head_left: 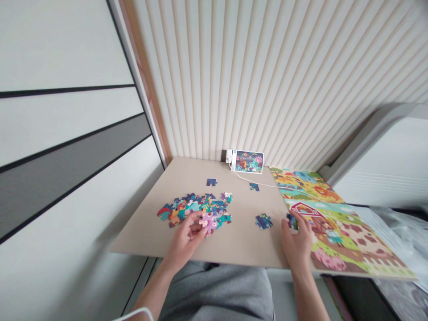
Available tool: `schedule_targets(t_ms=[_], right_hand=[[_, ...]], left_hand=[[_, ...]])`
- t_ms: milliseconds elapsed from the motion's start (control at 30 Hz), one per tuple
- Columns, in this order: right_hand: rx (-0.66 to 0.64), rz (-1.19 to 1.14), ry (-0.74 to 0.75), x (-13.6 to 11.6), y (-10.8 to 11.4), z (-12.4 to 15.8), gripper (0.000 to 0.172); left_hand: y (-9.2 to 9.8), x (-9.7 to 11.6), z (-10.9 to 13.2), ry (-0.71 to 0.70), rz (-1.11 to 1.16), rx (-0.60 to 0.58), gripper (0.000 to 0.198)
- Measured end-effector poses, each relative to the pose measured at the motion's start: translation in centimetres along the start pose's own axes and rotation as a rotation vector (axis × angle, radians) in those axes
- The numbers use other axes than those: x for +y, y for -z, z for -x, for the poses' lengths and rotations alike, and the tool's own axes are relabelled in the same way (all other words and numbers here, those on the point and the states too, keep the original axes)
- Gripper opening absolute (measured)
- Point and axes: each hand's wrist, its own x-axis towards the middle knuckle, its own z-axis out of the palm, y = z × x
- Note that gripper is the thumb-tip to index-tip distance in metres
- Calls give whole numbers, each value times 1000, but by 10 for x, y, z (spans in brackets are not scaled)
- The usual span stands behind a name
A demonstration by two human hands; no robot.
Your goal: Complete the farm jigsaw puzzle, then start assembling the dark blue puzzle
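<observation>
Lying apart from one heap (195, 207) are four puzzle pieces (263, 221).

Pink and lilac puzzle piece (210, 221) held flat at near edge of multicoloured piece pile (192, 206), dark blue puzzle piece (290, 220) laid flat on counter (240, 243), partly covered by fingertips (300, 217).

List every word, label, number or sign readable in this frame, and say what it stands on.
None can be read.
Small picture card against the wall: a pale strip runs down its left edge, and any print there is too small to read.
Farm picture board: barn and animals, no legible lettering.
Puzzle pieces, including the pink piece in the fingers of the left hand: pictures only.
</observation>
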Motion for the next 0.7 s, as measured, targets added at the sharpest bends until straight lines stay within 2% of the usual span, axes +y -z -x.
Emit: schedule_targets(t_ms=[133,267,333,500,567,700], right_hand=[[-195,22,59,12,-4,-3,36],[-200,-13,122,3,-6,-1,36],[-249,-33,150,-6,-6,1,37],[-551,73,280,-21,-7,8,35],[-558,135,299,-20,-10,9,32],[-453,241,294,-16,-12,10,33]], left_hand=[[0,2,0,2,-17,-4,46],[0,4,0,-2,-46,1,45],[0,5,0,-1,-61,3,46],[1,4,-1,-9,-96,16,46],[2,3,-1,-13,-116,25,46],[2,2,-1,-29,-109,27,46]])
